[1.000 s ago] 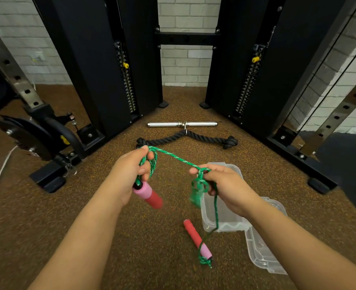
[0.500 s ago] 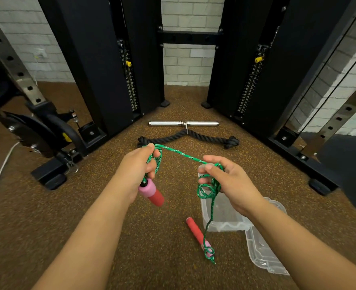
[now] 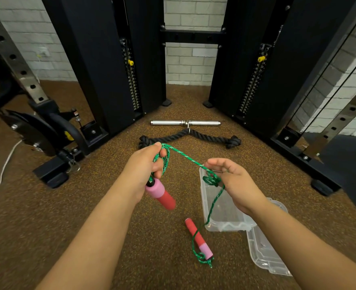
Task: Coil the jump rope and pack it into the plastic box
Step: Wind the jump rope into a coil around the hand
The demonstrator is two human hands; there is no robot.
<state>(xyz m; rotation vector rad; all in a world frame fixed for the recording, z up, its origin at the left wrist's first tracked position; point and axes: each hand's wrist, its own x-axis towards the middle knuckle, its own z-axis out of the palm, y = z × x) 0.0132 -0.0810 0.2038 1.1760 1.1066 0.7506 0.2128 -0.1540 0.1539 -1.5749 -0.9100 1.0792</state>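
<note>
My left hand (image 3: 142, 171) grips several loops of the green jump rope (image 3: 186, 159) together with one pink and red handle (image 3: 160, 193) that hangs below the fist. The rope runs taut across to my right hand (image 3: 234, 183), whose fingers are spread with a tangle of rope hooked under them. From there the rope drops to the second handle (image 3: 198, 237), which lies on the floor. The clear plastic box (image 3: 219, 222) sits on the floor under my right hand, open and with no rope lying in it.
The box's clear lid (image 3: 265, 254) lies beside it at the right. A black rope attachment (image 3: 193, 136) and a chrome bar (image 3: 185, 123) lie ahead on the brown floor. Black cable-machine columns (image 3: 102, 65) stand left and right, with a rack foot (image 3: 53, 174) at the left.
My right hand has opened its fingers and moved slightly right and up, loosening its hold on the rope loops. The left hand keeps its grip and has barely moved.
</note>
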